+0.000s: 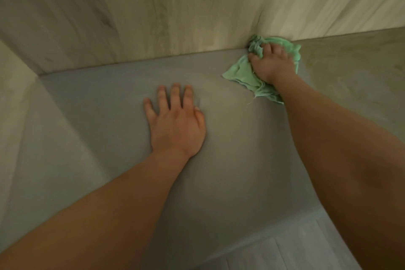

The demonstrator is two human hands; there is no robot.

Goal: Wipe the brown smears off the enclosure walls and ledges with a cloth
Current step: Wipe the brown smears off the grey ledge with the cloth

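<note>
Cloth (238, 72) is bunched and gripped by the right hand (271, 63) at two o'clock, pressed where ledge (109, 105) meets wall (175, 17). The left hand (177, 123) is laid flat on the ledge, holding nothing.

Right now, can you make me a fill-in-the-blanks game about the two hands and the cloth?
1. The cloth is coloured ____.
2. The right hand curls its fingers round the ____.
3. The left hand lies flat and holds ____.

Missing words: green; cloth; nothing.
</note>
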